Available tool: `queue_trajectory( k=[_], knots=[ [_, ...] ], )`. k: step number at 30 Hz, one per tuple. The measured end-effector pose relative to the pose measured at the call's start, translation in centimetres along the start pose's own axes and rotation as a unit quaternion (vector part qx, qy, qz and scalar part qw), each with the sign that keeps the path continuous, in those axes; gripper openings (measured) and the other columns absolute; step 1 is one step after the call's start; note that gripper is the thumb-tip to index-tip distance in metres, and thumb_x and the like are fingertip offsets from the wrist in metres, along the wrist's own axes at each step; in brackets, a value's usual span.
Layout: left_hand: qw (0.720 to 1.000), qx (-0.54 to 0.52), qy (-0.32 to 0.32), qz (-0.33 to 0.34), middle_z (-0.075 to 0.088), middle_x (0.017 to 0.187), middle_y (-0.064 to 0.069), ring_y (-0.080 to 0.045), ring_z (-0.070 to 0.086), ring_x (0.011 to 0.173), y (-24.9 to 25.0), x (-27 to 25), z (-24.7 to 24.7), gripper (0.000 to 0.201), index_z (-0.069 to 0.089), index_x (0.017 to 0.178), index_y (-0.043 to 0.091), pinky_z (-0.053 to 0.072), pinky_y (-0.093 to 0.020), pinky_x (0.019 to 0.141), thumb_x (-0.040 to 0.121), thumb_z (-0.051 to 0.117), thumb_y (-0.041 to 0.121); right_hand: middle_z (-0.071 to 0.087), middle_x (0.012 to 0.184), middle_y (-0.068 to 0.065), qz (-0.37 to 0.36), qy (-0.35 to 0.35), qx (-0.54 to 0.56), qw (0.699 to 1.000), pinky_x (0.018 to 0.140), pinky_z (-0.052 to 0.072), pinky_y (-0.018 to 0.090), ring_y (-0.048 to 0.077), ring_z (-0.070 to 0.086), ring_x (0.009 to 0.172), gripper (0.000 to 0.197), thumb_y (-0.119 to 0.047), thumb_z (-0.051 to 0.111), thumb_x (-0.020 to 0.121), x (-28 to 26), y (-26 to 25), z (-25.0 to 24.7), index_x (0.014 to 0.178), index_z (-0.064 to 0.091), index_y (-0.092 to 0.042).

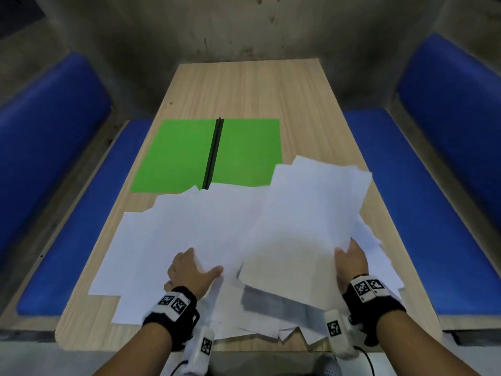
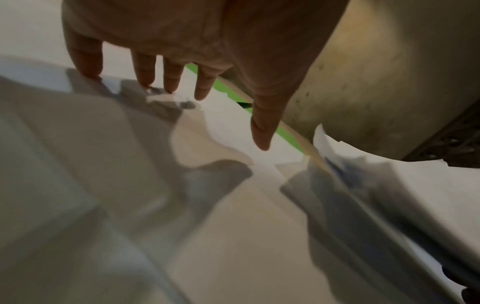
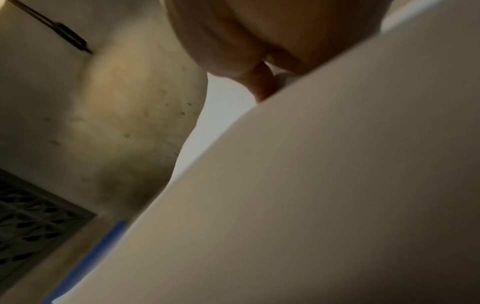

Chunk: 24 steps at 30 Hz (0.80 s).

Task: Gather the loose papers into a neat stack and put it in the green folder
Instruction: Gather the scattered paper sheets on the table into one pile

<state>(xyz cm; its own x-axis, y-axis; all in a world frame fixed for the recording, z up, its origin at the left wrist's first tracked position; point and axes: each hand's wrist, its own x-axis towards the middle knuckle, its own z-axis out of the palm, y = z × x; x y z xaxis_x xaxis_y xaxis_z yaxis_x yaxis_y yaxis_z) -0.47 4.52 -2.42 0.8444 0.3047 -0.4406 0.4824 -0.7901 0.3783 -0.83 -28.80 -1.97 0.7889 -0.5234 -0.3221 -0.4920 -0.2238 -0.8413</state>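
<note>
Head view: right hand point(image 1: 351, 257) gripped raised sheaf point(image 1: 303, 226) lower right; left hand point(image 1: 191, 270) flat, fingers spread on papers point(image 1: 168, 240). Best sweep inward, square edges before folder point(image 1: 189, 153).

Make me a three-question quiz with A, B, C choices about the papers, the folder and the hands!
1. Where does the flat green folder lie?
A. beyond the loose white papers
B. on a blue seat
C. under the table

2. What colour are the seats beside the wooden table?
A. red
B. blue
C. yellow

3. What is the right hand doing?
A. resting idle
B. closing the folder
C. gripping a lifted bundle of white sheets

Key: 1 A, the folder is farther up the table; 2 B, blue cushions flank it; 3 C, the bundle's edge casts a shadow.
</note>
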Motion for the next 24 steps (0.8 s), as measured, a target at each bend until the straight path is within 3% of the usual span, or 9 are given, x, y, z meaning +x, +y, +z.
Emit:
queue_trajectory(
  k=[2, 6, 11, 13, 15, 18, 20, 22, 24],
  knots=[
    [0.999, 0.039, 0.001, -0.005, 0.021, 0.154, -0.008, -0.033, 0.024, 0.138, 0.6, -0.7, 0.2, 0.106, 0.019, 0.146, 0.021, 0.03, -0.052, 0.107, 0.063, 0.064, 0.07, 0.05, 0.139, 0.018, 0.018, -0.021, -0.033, 0.999, 0.103, 0.036, 0.036, 0.036, 0.047, 0.125, 0.045, 0.0, 0.042, 0.093, -0.1, 1.2, 0.5, 0.138, 0.044, -0.003],
    [0.999, 0.043, 0.002, 0.007, 0.018, 0.152, -0.008, -0.034, 0.028, 0.134, 2.1, -1.3, 0.3, 0.104, 0.013, 0.146, 0.026, 0.033, -0.049, 0.102, 0.065, 0.071, 0.057, 0.049, 0.14, 0.018, 0.027, -0.04, -0.057, 0.997, 0.105, 0.034, 0.035, 0.036, 0.046, 0.127, 0.043, 0.001, 0.04, 0.094, 0.1, 1.4, 0.4, 0.137, 0.044, -0.002],
    [0.975, -0.222, 0.028, 0.015, 0.035, 0.144, -0.021, -0.035, 0.042, 0.129, 2.8, -1.3, -0.5, 0.113, 0.001, 0.149, 0.02, 0.037, -0.039, 0.102, 0.068, 0.08, 0.011, 0.052, 0.138, 0.017, 0.029, -0.045, -0.066, 0.996, 0.103, 0.036, 0.035, 0.036, 0.048, 0.125, 0.044, 0.001, 0.04, 0.093, 0.2, 1.5, 0.5, 0.137, 0.045, -0.003],
    [0.955, -0.287, 0.066, -0.02, 0.036, 0.143, -0.023, -0.036, 0.044, 0.127, 3.2, -1.5, -0.8, 0.116, 0.001, 0.149, 0.024, 0.037, -0.041, 0.102, 0.066, 0.08, 0.006, 0.051, 0.138, 0.017, 0.031, -0.042, -0.067, 0.996, 0.105, 0.034, 0.035, 0.035, 0.047, 0.126, 0.044, 0.0, 0.04, 0.093, 0.2, 1.6, 0.5, 0.137, 0.045, -0.003],
    [0.939, -0.328, 0.097, -0.036, 0.026, 0.147, -0.021, -0.035, 0.041, 0.128, 3.6, -1.7, -0.8, 0.117, 0.002, 0.148, 0.03, 0.035, -0.045, 0.104, 0.065, 0.081, 0.005, 0.05, 0.139, 0.017, 0.033, -0.04, -0.062, 0.997, 0.106, 0.034, 0.035, 0.035, 0.046, 0.127, 0.043, 0.0, 0.04, 0.094, 0.0, 1.5, 0.6, 0.137, 0.044, -0.003],
    [0.927, -0.351, 0.13, -0.005, 0.02, 0.147, -0.015, -0.023, 0.043, 0.113, 4.0, -2.5, -0.4, 0.113, 0.008, 0.147, 0.03, 0.039, -0.043, 0.103, 0.064, 0.08, 0.002, 0.049, 0.14, 0.017, 0.037, -0.034, -0.053, 0.997, 0.106, 0.033, 0.035, 0.035, 0.045, 0.128, 0.043, 0.0, 0.04, 0.095, -0.1, 1.5, 0.5, 0.137, 0.043, -0.003],
    [0.926, -0.357, 0.124, 0.001, 0.039, 0.128, -0.013, -0.021, 0.046, 0.105, 3.9, -2.7, 0.3, 0.1, 0.018, 0.143, 0.025, 0.043, -0.041, 0.097, 0.066, 0.08, 0.005, 0.049, 0.14, 0.018, 0.04, -0.033, -0.048, 0.997, 0.106, 0.032, 0.034, 0.035, 0.045, 0.128, 0.043, 0.0, 0.04, 0.095, -0.1, 1.5, 0.5, 0.137, 0.043, -0.002],
    [0.943, -0.33, 0.054, -0.004, 0.054, 0.101, -0.005, -0.026, 0.056, 0.1, 3.8, -2.8, 0.8, 0.066, 0.038, 0.126, 0.017, 0.044, -0.034, 0.087, 0.073, 0.077, 0.013, 0.049, 0.14, 0.018, 0.041, -0.031, -0.048, 0.998, 0.105, 0.033, 0.034, 0.035, 0.045, 0.128, 0.042, 0.001, 0.041, 0.094, 0.0, 1.5, 0.5, 0.136, 0.044, -0.001],
    [0.958, -0.285, -0.027, 0.002, 0.061, 0.095, -0.005, -0.03, 0.062, 0.103, 3.9, -2.9, 1.0, 0.029, 0.054, 0.104, 0.015, 0.045, -0.03, 0.082, 0.08, 0.07, 0.016, 0.05, 0.139, 0.018, 0.045, -0.03, -0.044, 0.998, 0.104, 0.034, 0.034, 0.035, 0.046, 0.127, 0.042, 0.001, 0.041, 0.094, 0.1, 1.6, 0.4, 0.136, 0.044, -0.002]
  ],
)
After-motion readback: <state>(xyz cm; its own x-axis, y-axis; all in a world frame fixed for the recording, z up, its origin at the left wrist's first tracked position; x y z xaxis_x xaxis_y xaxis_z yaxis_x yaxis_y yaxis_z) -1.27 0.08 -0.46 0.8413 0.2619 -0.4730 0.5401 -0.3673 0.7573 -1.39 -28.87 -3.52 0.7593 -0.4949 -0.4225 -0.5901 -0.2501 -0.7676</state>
